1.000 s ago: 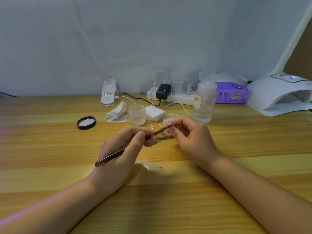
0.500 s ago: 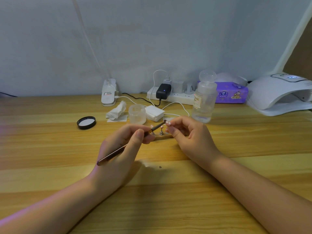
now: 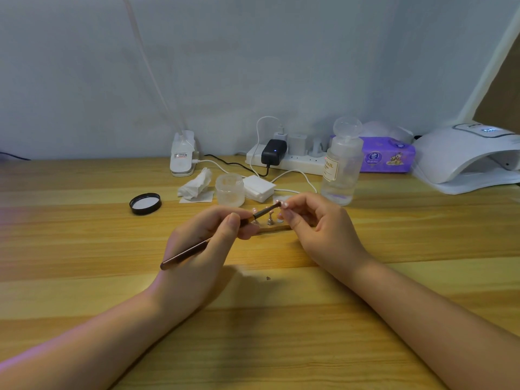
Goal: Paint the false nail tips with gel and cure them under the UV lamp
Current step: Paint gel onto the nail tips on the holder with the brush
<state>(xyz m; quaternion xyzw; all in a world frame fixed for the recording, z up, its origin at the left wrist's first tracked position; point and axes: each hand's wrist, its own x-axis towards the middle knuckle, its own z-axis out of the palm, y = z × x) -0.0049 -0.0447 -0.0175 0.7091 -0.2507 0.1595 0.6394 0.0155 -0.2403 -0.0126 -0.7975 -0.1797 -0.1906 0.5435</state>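
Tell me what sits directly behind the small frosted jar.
Behind the frosted jar lies a stack of white pads, then cables and the power strip at the wall. The jar covers the stack's left edge; the jar's contents cannot be made out.

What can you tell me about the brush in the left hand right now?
The brush is thin, with a dark brown glossy handle, a gold band near the front and a dark tip. It lies tilted, its rear end low toward the wrist and its tip raised to the right. The left hand pinches it like a pen. Its tip meets a nail tip pinched by the right hand.
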